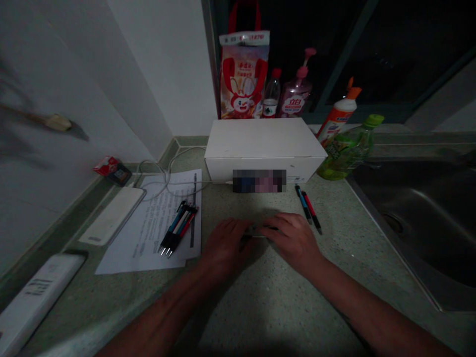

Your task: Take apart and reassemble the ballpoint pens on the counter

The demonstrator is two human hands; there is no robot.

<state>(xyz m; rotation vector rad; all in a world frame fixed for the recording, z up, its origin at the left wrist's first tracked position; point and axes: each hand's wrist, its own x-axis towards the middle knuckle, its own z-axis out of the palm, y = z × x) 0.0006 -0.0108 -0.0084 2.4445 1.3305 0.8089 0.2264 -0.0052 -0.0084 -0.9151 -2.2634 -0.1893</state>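
Observation:
My left hand (223,245) and my right hand (293,238) meet over the speckled countertop (260,302), both gripping a small grey metallic object (256,231). Their fingers hide most of it, so its kind is unclear. Just beyond my right hand, two loose pens (308,208), one blue and one red, lie on the counter. To the left of my left hand, a bundle of several pens (178,228) rests on printed paper sheets (148,238). A white cardboard box (262,144) stands beyond my hands.
A steel sink (412,223) lies to the right. Behind the box stand a printed bag (243,77), a pump bottle (295,94) and a green bottle (347,148). A white power strip (37,292), a white slab (111,215) and a cable (167,173) lie left.

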